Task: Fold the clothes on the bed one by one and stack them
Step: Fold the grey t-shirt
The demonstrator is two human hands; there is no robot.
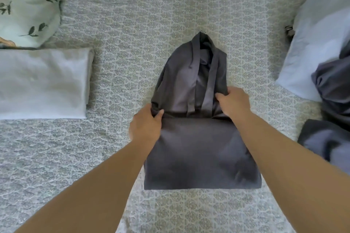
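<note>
My left hand (146, 126) and right hand (233, 102) each pinch the dark garment (198, 149) at its fold line, its unfolded half running lengthwise away toward the far side.

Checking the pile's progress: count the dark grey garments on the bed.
3: one mid-fold at centre, gripped by the left hand and right hand; two crumpled at the right edge, upper and lower, possibly one garment. More may lie out of frame.

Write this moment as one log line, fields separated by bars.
fold in progress | both hands grip dark grey garment | left hand | right hand
</note>
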